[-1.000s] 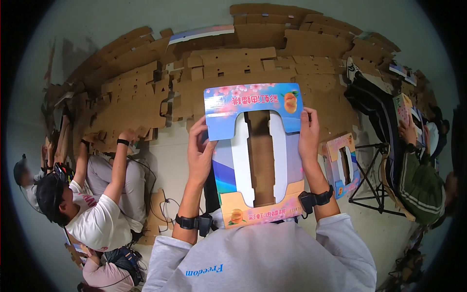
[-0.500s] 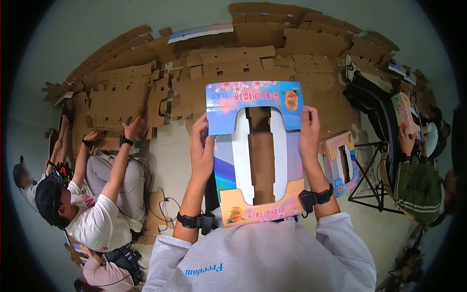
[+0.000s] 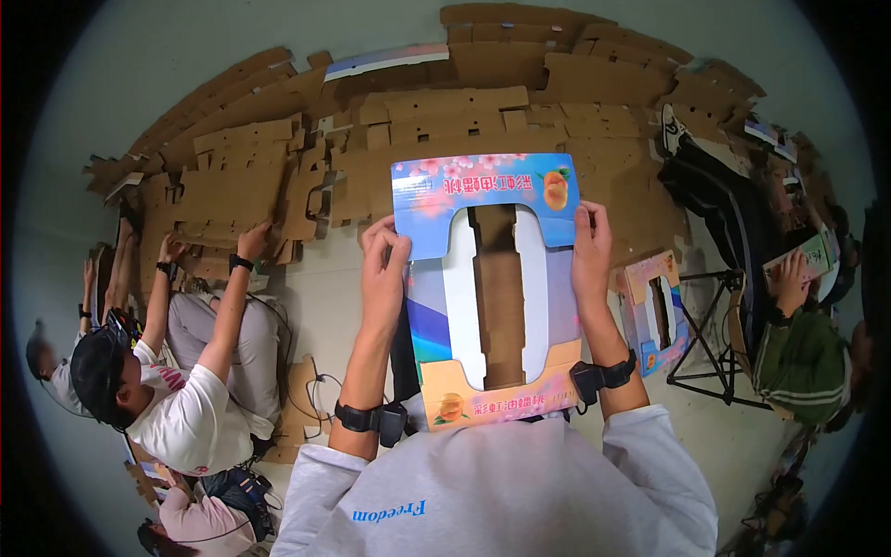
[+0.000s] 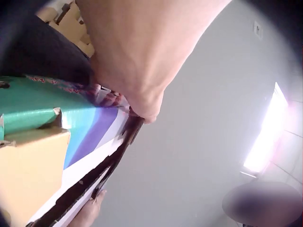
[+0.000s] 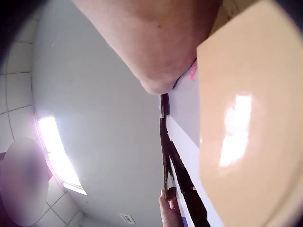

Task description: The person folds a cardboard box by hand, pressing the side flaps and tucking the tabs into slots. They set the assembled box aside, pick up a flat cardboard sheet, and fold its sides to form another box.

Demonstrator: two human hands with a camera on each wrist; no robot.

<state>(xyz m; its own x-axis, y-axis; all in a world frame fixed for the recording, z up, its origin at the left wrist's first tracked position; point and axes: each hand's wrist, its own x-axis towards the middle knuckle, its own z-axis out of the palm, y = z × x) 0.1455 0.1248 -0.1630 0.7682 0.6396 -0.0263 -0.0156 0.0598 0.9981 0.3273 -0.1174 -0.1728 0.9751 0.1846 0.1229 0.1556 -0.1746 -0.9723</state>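
A printed cardboard fruit box (image 3: pixel 492 181) with a long opening in its top sits in front of my torso in the head view. Its far end panel is blue with blossoms and a peach, its near one orange. My left hand (image 3: pixel 382 278) grips the far left corner, thumb on the blue panel's edge and fingers at the side. Opposite it, my right hand (image 3: pixel 591 260) holds the right edge near the far corner. The left wrist view shows the box's orange panel (image 4: pixel 33 165) and striped side; several fingertips are hidden behind the cardboard.
Flattened brown cardboard (image 3: pixel 445 121) covers the floor ahead. A similar printed box (image 3: pixel 652 311) stands on the right, beside a black tripod stand (image 3: pixel 715 343). A person in a white shirt (image 3: pixel 200 422) sits left; another in a green sleeve (image 3: pixel 803 362) handles a box at right.
My left thumb has shifted from the box's side up onto the blue panel's corner. The box and my right hand stay nearly still. The person at right has turned their box.
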